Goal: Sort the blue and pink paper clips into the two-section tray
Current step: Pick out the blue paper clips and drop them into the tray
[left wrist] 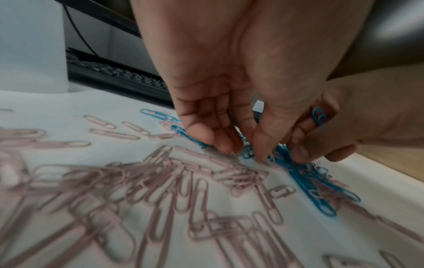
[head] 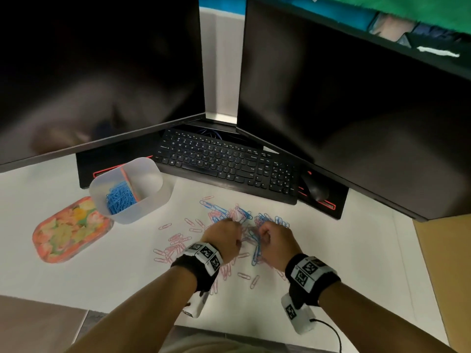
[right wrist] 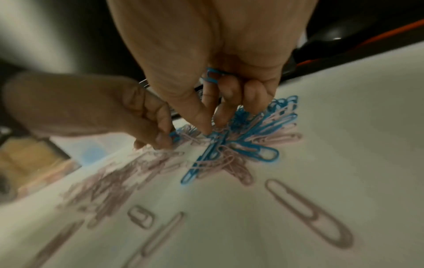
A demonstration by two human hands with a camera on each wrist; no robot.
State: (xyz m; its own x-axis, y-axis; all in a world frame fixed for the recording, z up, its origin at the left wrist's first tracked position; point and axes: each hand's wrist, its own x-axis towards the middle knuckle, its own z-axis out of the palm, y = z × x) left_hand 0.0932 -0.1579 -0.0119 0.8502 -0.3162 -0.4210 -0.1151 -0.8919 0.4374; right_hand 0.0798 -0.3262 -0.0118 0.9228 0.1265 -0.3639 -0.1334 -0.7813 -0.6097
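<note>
A translucent two-section tray [head: 150, 200] stands at the left; its left section holds blue clips [head: 119, 198]. A mixed pile of blue and pink paper clips [head: 242, 216] lies on the white desk, and loose pink clips [head: 175, 247] spread to the left. Both hands are down in the pile. My left hand [head: 225, 234] [left wrist: 243, 150] pinches a blue clip [right wrist: 173, 135] at the pile's edge. My right hand [head: 274, 238] [right wrist: 214, 127] keeps blue clips [right wrist: 212, 76] tucked under its curled fingers while its thumb and forefinger touch the pile.
A black keyboard [head: 229, 164] and mouse [head: 314, 189] lie behind the pile under two dark monitors [head: 102, 72]. A floral lid [head: 68, 230] sits left of the tray. A brown board [head: 443, 263] borders the desk on the right.
</note>
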